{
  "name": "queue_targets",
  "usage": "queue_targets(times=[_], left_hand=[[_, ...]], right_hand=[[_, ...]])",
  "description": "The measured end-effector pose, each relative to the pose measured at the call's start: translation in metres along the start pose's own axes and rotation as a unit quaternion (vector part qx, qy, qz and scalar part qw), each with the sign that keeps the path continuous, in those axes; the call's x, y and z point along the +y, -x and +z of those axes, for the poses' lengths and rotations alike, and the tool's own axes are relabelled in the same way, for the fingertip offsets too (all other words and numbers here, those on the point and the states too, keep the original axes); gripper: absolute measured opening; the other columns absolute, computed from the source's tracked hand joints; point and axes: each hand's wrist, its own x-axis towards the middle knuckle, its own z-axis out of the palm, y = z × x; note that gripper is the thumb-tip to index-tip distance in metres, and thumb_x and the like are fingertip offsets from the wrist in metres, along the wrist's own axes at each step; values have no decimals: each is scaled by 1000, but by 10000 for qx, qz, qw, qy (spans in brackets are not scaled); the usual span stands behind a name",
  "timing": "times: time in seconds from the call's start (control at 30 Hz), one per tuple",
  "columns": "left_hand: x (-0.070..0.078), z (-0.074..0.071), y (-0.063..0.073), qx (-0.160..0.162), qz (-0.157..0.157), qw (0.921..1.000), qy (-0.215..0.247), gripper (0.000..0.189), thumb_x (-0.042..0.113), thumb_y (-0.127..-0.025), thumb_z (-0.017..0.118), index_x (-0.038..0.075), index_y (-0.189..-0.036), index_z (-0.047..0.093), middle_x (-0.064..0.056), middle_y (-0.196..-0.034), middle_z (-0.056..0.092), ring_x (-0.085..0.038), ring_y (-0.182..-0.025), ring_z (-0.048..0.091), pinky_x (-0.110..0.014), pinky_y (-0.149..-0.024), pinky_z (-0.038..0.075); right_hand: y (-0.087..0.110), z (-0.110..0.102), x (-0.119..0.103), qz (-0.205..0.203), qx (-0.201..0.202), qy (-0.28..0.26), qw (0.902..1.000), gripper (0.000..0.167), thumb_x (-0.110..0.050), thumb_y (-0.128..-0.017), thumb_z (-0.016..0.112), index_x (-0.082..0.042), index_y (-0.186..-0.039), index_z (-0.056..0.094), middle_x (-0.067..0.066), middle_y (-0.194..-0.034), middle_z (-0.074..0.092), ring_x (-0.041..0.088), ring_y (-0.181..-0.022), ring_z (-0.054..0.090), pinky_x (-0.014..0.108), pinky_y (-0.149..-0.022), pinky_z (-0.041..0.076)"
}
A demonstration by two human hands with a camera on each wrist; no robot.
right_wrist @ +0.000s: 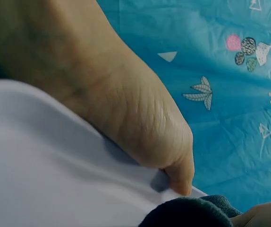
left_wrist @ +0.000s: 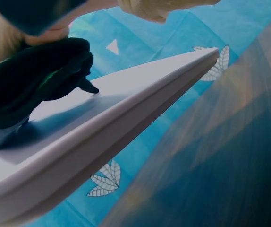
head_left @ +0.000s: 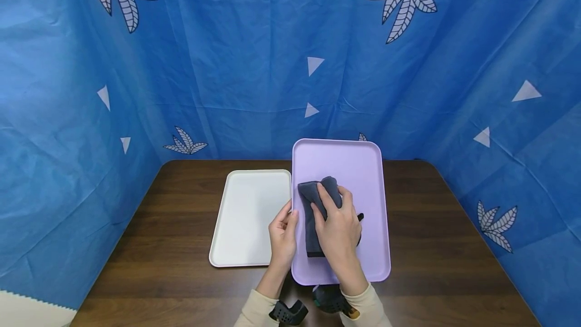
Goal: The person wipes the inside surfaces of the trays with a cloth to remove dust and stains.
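Note:
My left hand (head_left: 282, 238) grips the left rim of a light purple tray (head_left: 365, 175), thumb on top of the edge. In the left wrist view the tray's side wall (left_wrist: 126, 123) stands off the wooden table. On the tray lies a folded dark grey cloth (head_left: 313, 231) with a black edge, left of the middle. The right hand (head_left: 340, 231) holds this cloth from above, fingers bent over its upper part. A small black strip (head_left: 360, 216) pokes out beyond the right hand. The right wrist view shows the cloth (right_wrist: 187, 213) low in front, near the left thumb on the rim.
A white tray (head_left: 254, 216) lies on the brown wooden table (head_left: 159, 236), left of the purple tray and partly overlapped by it in the head view. Blue patterned curtains (head_left: 254, 64) hang behind and at both sides. Dark straps (head_left: 289, 313) sit at the wrists.

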Motion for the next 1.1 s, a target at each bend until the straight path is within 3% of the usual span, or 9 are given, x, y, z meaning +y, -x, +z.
queue_targets(times=[0.33,0.57,0.93,1.1], left_hand=[[-1,-1,0,-20,-60,10000,12,37,8,-100,52,-8,-133,54,-29,-97,69,-7,-82,69,-20,-69,58],[0,-2,-2,116,-40,9995,-281,36,8,-100,53,-7,-132,56,-24,-87,68,-4,-74,63,-17,-65,52],[2,-2,-2,127,-91,9998,-107,37,7,-100,53,-10,-132,54,-35,-106,66,-5,-86,69,-20,-71,57],[2,-2,-3,150,-72,9998,-74,37,6,-100,53,-12,-132,53,-36,-106,65,-4,-87,69,-19,-72,56]], right_hand=[[3,5,-8,-301,-4,-45,9995,49,-13,-73,86,-15,-120,71,25,-117,59,38,-82,66,45,-50,51],[4,4,-4,-296,42,19,9996,49,-14,-73,87,-16,-119,72,24,-117,60,38,-81,67,46,-49,52],[4,-3,12,27,-21,89,10000,49,-14,-75,86,-16,-121,71,24,-118,59,39,-81,67,49,-51,53],[3,-8,22,319,-46,212,9993,48,-15,-77,84,-16,-123,70,23,-118,59,39,-78,66,48,-49,51]])
